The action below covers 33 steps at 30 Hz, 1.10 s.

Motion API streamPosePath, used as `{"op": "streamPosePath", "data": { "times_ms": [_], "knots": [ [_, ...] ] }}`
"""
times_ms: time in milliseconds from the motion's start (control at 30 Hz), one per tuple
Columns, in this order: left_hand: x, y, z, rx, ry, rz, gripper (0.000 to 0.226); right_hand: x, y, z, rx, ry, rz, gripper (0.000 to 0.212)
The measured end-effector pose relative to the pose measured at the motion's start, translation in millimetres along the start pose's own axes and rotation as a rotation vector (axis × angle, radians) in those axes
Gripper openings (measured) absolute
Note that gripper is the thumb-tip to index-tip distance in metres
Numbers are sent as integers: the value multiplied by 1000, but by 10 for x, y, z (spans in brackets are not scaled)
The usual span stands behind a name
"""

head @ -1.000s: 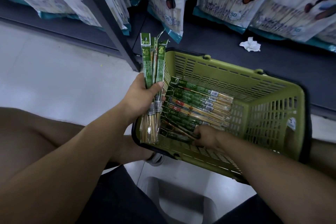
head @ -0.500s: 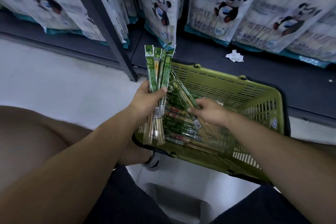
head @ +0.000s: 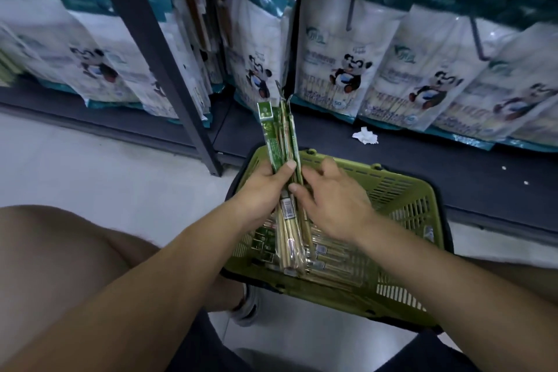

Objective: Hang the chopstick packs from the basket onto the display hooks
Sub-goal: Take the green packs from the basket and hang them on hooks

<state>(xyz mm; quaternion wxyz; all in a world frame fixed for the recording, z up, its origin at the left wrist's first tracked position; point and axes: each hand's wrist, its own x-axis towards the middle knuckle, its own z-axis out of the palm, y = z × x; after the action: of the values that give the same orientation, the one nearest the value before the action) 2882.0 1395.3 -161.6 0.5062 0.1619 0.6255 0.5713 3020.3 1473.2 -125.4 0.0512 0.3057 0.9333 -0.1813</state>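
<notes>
Above the basket [head: 401, 190] stand slim green-topped packs [head: 268, 130].

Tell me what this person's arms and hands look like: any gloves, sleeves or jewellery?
No gloves: the left hand and right hand are bare, with short nails and no ring showing. The left forearm and right forearm are bare too, with no sleeve, watch or bracelet in view.
</notes>
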Motion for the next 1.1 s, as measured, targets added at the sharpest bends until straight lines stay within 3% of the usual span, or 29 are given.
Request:
{"op": "streamPosePath", "data": {
  "times_ms": [100,200,367,500,600,667,700,800,900,1100],
  "knots": [
    [-32,143,54,32,-42,71,19,-19,9,-254,-25,-52,1,53],
    [-62,327,125,70,-44,166,22,-11,42,-570,314,-112,32,47],
    [-194,731,294,223,-66,362,57,100,56,-1171,811,298,105,17],
    [-299,1055,433,308,-72,459,89,103,24,-1597,1013,543,74,7],
    [-336,1386,517,318,-114,599,84,70,-29,-1908,1137,712,-3,6],
    [-360,1672,604,363,-121,681,46,61,-73,-2137,1163,795,-68,8],
    [-368,1809,653,390,-131,728,39,61,-96,-2257,1160,825,-91,10],
    [-319,2167,740,427,-107,814,49,101,-153,-2638,1154,910,-125,9],
    [-249,2475,833,425,-89,862,87,173,-194,-3000,1155,979,-130,3],
    [-221,2785,1028,353,-4,892,102,240,-270,-3514,1131,1101,-187,23]
  ]
}}
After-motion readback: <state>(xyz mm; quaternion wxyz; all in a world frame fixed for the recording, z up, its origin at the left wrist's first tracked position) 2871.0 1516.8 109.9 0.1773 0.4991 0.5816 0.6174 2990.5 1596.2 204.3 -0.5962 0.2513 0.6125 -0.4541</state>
